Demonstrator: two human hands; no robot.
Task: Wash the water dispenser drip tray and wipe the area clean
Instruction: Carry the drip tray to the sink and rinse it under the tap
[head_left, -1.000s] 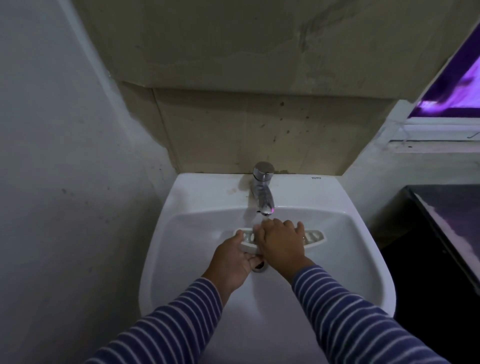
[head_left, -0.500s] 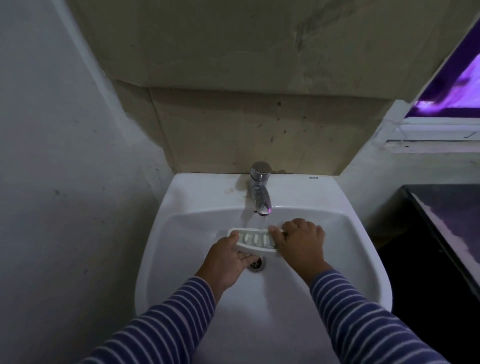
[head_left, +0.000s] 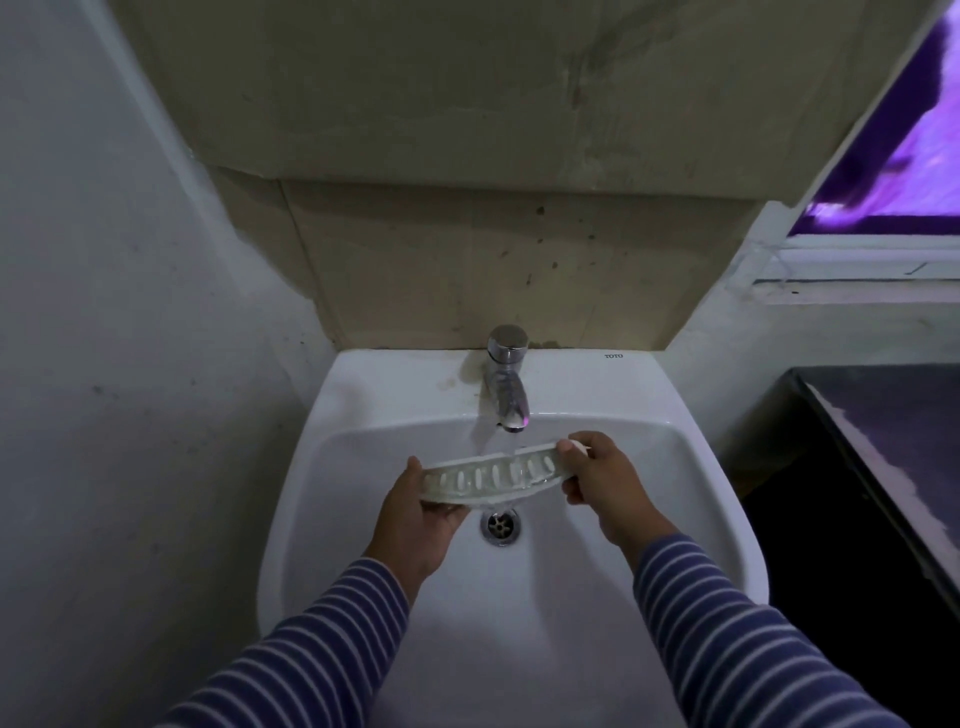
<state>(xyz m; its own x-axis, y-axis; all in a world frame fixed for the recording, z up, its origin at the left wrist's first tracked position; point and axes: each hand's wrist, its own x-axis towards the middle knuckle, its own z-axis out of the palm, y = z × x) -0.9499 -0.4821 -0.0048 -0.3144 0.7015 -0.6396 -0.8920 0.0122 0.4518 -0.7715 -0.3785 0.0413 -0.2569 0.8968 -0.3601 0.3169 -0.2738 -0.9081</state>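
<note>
The white slotted drip tray (head_left: 493, 475) is held across the sink bowl, just under the chrome tap (head_left: 506, 382), with water running onto it. My left hand (head_left: 421, 514) supports its left end from below. My right hand (head_left: 597, 480) grips its right end, thumb on top. The tray is tilted, right end higher. The drain (head_left: 500, 525) lies directly below it.
A white wall-hung sink (head_left: 675, 467) fills the middle. A grey wall stands close on the left. A dark counter (head_left: 883, 441) runs along the right, with a window (head_left: 893, 171) above it. Beige tiles back the tap.
My right hand slid from the middle of the tray to its right end, uncovering the slots. Both hands have lifted the tray slightly towards me, under the water.
</note>
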